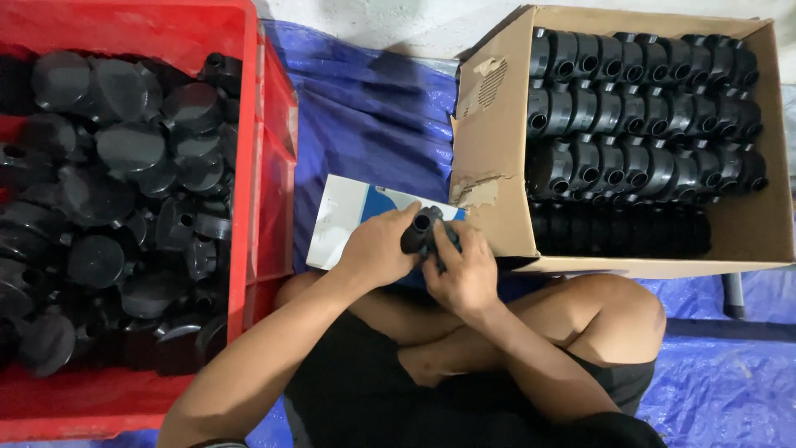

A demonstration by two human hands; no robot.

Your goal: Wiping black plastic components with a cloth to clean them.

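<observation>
Both my hands meet in front of my crossed legs around one black plastic part (424, 226) with a short tube end sticking up. My left hand (377, 246) wraps it from the left. From the right, my right hand (464, 270) closes on its lower body and hides most of it. A white and blue flat carton (348, 214) lies on the floor just behind my hands.
A red plastic crate (265, 191) on the left holds a loose heap of black round parts (124, 207). On the right, a cardboard box (497, 158) contains several neat rows of the same black parts (647, 108). Blue tarpaulin (365, 116) covers the floor.
</observation>
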